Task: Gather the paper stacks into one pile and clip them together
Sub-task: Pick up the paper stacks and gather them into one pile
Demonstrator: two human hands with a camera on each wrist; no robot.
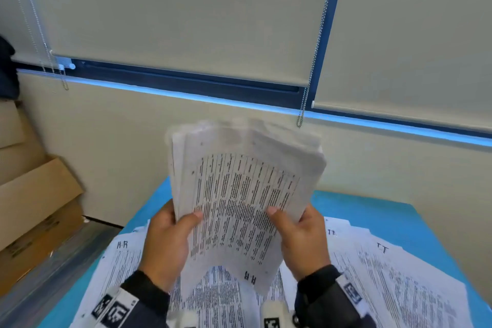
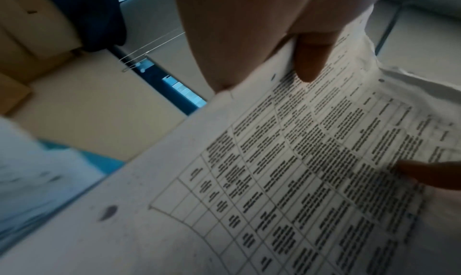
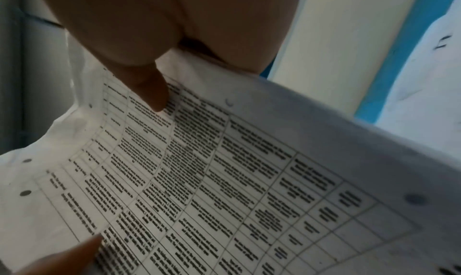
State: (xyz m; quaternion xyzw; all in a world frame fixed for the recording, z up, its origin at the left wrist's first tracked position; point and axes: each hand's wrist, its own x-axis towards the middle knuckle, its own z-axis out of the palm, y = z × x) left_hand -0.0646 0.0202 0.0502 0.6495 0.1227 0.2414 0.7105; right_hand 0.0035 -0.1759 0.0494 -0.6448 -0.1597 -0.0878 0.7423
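A thick stack of printed paper (image 1: 239, 194) stands nearly upright above the blue table (image 1: 386, 210), its top sheets fanned and uneven. My left hand (image 1: 170, 237) grips its left edge, thumb on the front sheet. My right hand (image 1: 300, 234) grips the right edge the same way. In the left wrist view the left thumb (image 2: 312, 56) presses on the stack's printed table (image 2: 274, 180), and the right thumb tip (image 2: 429, 174) shows at the far side. The right wrist view shows the right thumb (image 3: 149, 90) on the stack's top sheet (image 3: 224, 180). No clip is visible.
More printed sheets lie spread on the table: one marked "HR" at the left (image 1: 122, 255), one at the centre (image 1: 221, 295), others marked "TT" at the right (image 1: 394, 274). Cardboard boxes (image 1: 34, 200) stand on the floor to the left. A wall with window blinds (image 1: 186, 13) is close behind.
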